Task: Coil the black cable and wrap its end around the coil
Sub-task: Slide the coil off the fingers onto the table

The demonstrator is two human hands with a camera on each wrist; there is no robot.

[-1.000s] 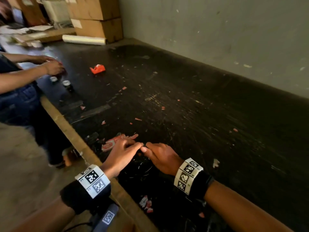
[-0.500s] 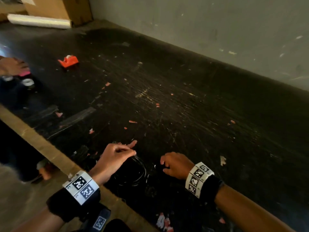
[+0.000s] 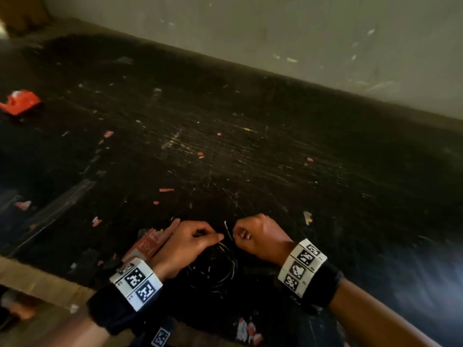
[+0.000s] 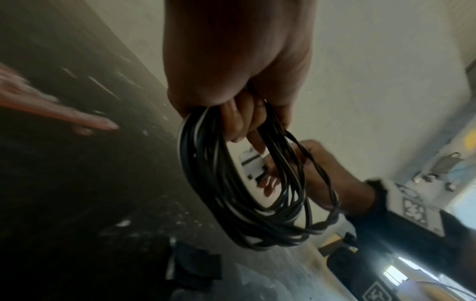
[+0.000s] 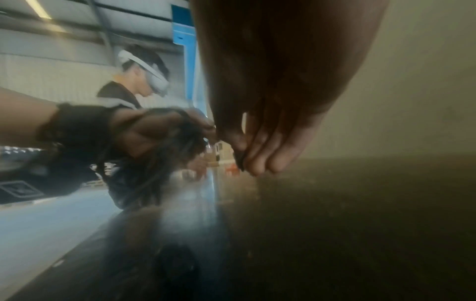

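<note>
The black cable hangs as a coil of several loops over the near part of the dark table. My left hand grips the top of the coil, fingers curled through the loops. Right beside it my right hand pinches the cable's loose end, a short black strand between the two hands. In the right wrist view the right fingertips are pressed together on that thin strand, a little above the tabletop. The coil is hard to make out against the black surface in the head view.
An orange tape dispenser sits at the far left. A red printed card lies under my left hand. Small paper scraps dot the table. A grey wall bounds the far side; the wooden table edge runs near left. Another person stands to the left.
My hands, apart half a second ago, have come together again. The left hand keeps the coil, and the right hand now pinches the loose end. The view has swung to the right.
</note>
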